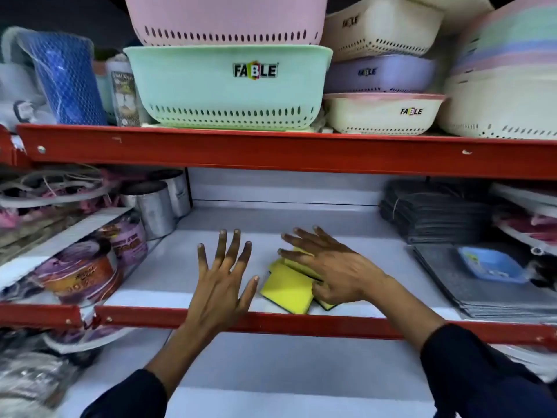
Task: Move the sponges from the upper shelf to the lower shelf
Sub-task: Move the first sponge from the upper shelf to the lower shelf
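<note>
Yellow sponges [287, 288] with dark scouring backs lie in a loose overlapping pile on the white middle shelf [271, 218], close to its red front rail [301, 322]. My right hand [334, 267] rests flat on top of the pile, fingers spread, thumb against the front sponge. My left hand [224, 276] hovers just left of the pile, fingers apart and holding nothing. Below the rail lies another white shelf [271, 372], seen between my dark sleeves.
Stacked plastic baskets [229, 86] fill the top shelf above a red beam [271, 149]. Metal tins [156, 206] and round packaged goods [90, 267] crowd the left. Dark folded mats [434, 215], grey sheets and a blue tray [491, 263] sit right.
</note>
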